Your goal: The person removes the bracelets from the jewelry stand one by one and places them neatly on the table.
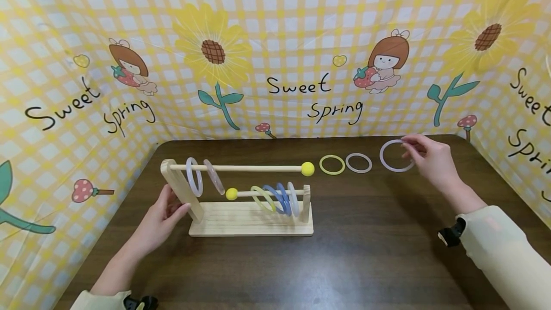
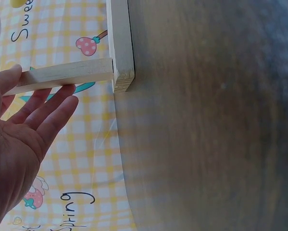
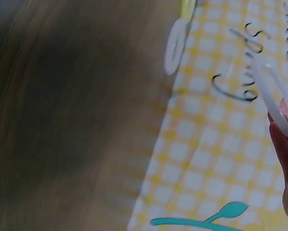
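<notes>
Right hand [image 1: 432,162] pinches lilac ring [image 1: 396,170], well right of the upper rod's [image 1: 245,168] ball [image 1: 307,169]; rod runs left-right, ball end toward that hand, while left hand [image 1: 160,220] grips the post [image 1: 186,190] at the rod's other end.

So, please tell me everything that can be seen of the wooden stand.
The wooden stand shows pale grain and sits upright on the dark table. In the head view, its flat base carries a taller post at left, a shorter one at right. The long upper rod points right, the lower rod left; each ends in a yellow ball. Two pale rings hang on the upper rod, yellow-green, blue and whitish rings on the lower. The left hand holds the taller post with its fingers.
</notes>
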Demonstrator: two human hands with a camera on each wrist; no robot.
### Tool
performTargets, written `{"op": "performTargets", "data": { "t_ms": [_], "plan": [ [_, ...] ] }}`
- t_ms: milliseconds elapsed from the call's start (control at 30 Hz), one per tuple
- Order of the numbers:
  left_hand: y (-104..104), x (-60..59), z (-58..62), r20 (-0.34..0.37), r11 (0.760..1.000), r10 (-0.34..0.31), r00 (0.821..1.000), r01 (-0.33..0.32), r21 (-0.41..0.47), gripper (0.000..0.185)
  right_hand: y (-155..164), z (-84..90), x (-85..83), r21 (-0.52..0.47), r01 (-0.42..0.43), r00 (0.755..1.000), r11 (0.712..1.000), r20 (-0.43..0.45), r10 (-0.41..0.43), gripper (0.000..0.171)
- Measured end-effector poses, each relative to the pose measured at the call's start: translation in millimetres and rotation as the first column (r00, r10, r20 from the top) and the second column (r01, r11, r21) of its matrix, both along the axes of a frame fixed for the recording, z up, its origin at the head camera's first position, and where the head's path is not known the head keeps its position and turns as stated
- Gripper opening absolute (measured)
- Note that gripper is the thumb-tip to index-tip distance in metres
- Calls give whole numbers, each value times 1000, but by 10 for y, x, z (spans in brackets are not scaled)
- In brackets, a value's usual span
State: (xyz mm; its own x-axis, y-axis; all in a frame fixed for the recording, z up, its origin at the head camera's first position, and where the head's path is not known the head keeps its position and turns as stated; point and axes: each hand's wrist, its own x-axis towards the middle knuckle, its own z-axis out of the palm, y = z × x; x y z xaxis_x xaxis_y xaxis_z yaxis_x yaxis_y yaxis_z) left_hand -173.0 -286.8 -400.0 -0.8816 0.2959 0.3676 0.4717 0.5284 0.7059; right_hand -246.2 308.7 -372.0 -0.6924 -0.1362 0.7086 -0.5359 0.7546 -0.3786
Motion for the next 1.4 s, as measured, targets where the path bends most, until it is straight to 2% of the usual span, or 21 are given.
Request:
{"op": "performTargets", "data": {
  "t_ms": [167,300,467,567,1033,1300,1400],
  "plan": [
    [-4,3,-4,4,1000,4,1000,-4,-5,55,81,-83,-110,16,4,996,1000,89,-6,15],
    [-2,8,-10,11,1000,3,1000,-3,0,54,129,-166,-210,23,22,983,1000,182,-25,13],
    [-3,24,-15,6,1000,6,1000,-6,2,53,172,-255,-299,-4,48,943,999,331,-44,12],
    [-5,29,-12,2,1000,8,1000,-8,0,53,191,-295,-343,-21,54,919,998,391,-41,13],
    [-9,23,1,2,1000,-2,1000,2,8,55,215,-407,-573,-22,46,859,999,511,-28,14],
    [-6,5,8,0,1000,-6,1000,6,10,48,183,-444,-650,-19,25,827,1000,562,-10,14],
    [-2,2,9,-5,1000,-5,1000,5,1,45,205,-466,-683,4,18,822,1000,570,-17,14]
  ]
}}
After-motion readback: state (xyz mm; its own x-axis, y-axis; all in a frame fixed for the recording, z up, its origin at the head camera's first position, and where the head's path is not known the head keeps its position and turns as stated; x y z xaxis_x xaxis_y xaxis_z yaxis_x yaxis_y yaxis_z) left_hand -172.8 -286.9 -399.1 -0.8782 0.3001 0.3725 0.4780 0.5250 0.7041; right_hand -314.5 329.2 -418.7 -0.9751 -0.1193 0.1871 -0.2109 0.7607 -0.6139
